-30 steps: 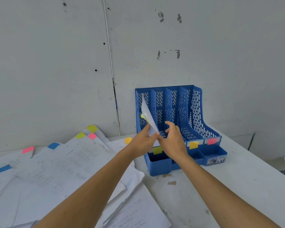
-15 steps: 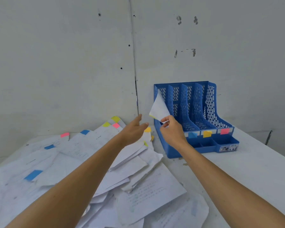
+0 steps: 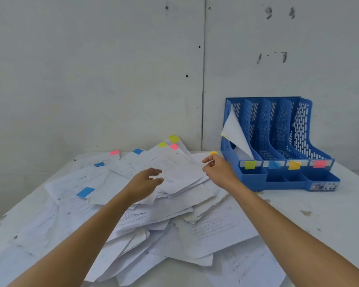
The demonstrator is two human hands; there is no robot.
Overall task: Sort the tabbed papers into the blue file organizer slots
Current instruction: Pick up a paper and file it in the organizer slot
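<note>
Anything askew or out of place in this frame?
The sheet in the organizer's leftmost slot curls over toward the left wall rather than standing flat. The other papers lie in a loose, overlapping heap.

Bare left hand (image 3: 145,184) and bare right hand (image 3: 219,171); both forearms (image 3: 81,235) uncovered as far as they show

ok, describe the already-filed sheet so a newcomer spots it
Find the blue organizer by the wall, right side of the table. Its leftmost slot, above the yellow-green label, holds a white sheet. It alone stands; the other papers lie heaped.
</note>
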